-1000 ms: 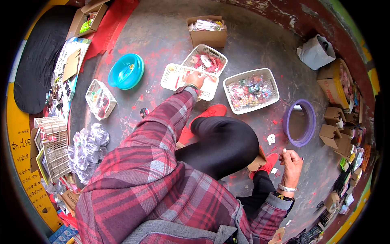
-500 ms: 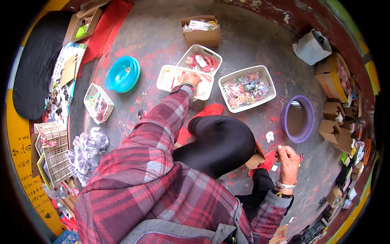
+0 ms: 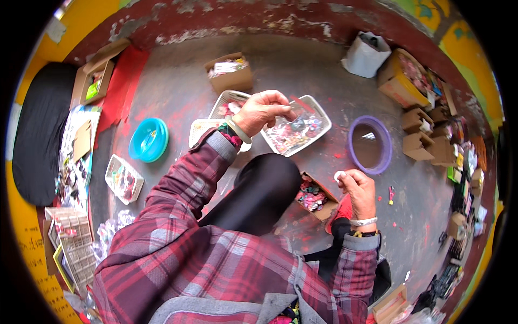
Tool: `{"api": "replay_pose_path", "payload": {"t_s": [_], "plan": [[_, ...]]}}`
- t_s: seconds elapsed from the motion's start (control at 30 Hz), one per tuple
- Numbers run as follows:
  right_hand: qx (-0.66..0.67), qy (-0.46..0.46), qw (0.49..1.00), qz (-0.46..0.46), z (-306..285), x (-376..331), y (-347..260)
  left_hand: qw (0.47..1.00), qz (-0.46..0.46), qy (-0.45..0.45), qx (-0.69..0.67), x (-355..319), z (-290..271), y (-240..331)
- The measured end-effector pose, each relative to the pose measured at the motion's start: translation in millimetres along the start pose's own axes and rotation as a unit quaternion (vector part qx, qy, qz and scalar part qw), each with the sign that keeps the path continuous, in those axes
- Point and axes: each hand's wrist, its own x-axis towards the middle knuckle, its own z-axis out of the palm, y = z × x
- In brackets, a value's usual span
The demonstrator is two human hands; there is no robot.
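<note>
My left hand [image 3: 264, 112] is raised over the white baskets, thumb and fingers pinched together. A small clear plastic bag with a reddish edge [image 3: 302, 106] appears to hang from its fingertips, though it is blurred. Behind it is a white basket of small colourful wrapped pieces [image 3: 291, 149]. Out to the right, my right hand [image 3: 360, 195] is closed in a pinch, with a small white piece [image 3: 339, 176] at thumb and forefinger. Just below that hand stands an open cardboard box of shiny bits [image 3: 313, 197], beside my leg.
Two more white baskets [image 3: 200, 129] stand partly behind my left wrist, and a filled cardboard box [image 3: 231, 81] is beyond them. A purple tub [image 3: 386, 156] is at right, turquoise basins [image 3: 147, 141] at left. Boxes [image 3: 418, 146] line the right wall.
My left hand has lifted out of the white basket and moved right, now with a clear bag at its fingertips. A white piece shows at my right fingertips. The whole view has shifted.
</note>
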Motion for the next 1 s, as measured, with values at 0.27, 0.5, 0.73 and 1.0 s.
{"api": "replay_pose_path", "payload": {"t_s": [0.27,0.5,0.73,1.0], "plan": [[0.254,0.071,0.959,-0.102,-50.8,-17.9,-4.3,0.987,-0.044,-0.140,-0.064,14.6,153.4,48.4],[0.335,0.190,0.910,-0.151,-71.8,-29.8,-8.2,0.978,-0.122,-0.121,-0.115,20.1,178.5,-2.4],[0.269,0.063,0.958,-0.077,-68.8,-38.3,-16.2,0.922,0.180,-0.034,0.342,8.7,185.8,-13.3],[0.387,0.037,0.921,-0.040,-58.2,-28.3,-14.6,0.648,0.520,-0.088,0.549,6.0,188.8,-27.3]]}}
